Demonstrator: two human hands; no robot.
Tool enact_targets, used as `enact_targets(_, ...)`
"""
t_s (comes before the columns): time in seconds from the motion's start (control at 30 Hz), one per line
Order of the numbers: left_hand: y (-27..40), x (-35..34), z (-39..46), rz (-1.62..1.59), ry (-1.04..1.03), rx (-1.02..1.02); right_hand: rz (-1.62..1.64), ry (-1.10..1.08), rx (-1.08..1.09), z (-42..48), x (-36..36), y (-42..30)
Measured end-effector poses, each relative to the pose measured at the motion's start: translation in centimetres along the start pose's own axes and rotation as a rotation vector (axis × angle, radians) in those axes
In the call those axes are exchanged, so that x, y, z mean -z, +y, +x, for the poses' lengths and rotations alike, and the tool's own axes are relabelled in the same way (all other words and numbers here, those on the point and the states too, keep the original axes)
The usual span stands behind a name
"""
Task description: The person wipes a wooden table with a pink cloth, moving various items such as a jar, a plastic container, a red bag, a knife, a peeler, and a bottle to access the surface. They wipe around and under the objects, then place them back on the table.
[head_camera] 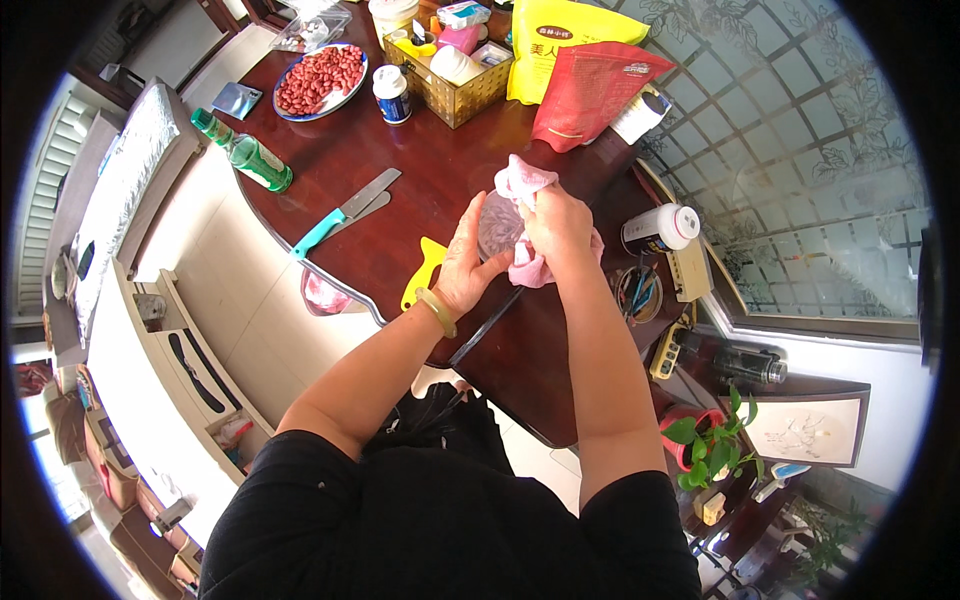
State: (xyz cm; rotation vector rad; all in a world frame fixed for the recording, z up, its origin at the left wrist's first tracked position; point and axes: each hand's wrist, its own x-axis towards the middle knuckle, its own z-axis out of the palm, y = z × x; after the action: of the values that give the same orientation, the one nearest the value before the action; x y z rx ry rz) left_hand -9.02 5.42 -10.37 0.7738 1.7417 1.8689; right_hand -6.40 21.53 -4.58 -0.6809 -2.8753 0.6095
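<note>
My left hand (pixel 466 274), with a pale bangle at the wrist, rests against the near left side of a clear patterned glass vessel (pixel 501 223). Bunched in my right hand (pixel 559 225) is a pink cloth (pixel 525 178), pressed at the vessel's right side; part of it hangs below the hand. A yellow plastic tool (pixel 424 271) with a hole in it lies just left of my left hand. Farther left, a knife with a turquoise handle (pixel 319 240) lies across another blade on the dark wooden table (pixel 442 169). The vessel's lower part is hidden.
A green glass bottle (pixel 259 161) and a plate of red dates (pixel 319 81) stand at the left. Behind are a white jar (pixel 391 94), a golden basket (pixel 457 97) of small items, and yellow (pixel 570 37) and red (pixel 592 94) pouches. A white bottle (pixel 660 229) is at the right.
</note>
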Motion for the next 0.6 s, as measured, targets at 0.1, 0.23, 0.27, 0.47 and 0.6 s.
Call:
enact_targets(0.1, 0.1, 0.1, 0.0, 0.046, -0.003, -0.005, 0.126, 0.002, -0.086, 0.2, 0.0, 0.6)
enact_targets(0.23, -0.5, -0.1, 0.1, 0.063, 0.055, -0.047, 0.550, 0.040, -0.221, 0.6, -1.4, 3.1)
enact_targets(0.27, -0.6, -0.2, 0.1, 0.061, 0.050, -0.042, 0.851, 0.096, -0.211, 0.0, -2.2, 4.6)
enact_targets(0.47, -0.2, -0.2, 0.2, 0.016, 0.033, -0.017, 1.391, 0.211, -0.295, -4.6, -5.2, 7.5)
enact_targets(0.6, -0.4, -0.1, 0.2, 0.038, 0.035, -0.041, 1.282, 0.248, -0.436, -7.4, -6.0, 7.4)
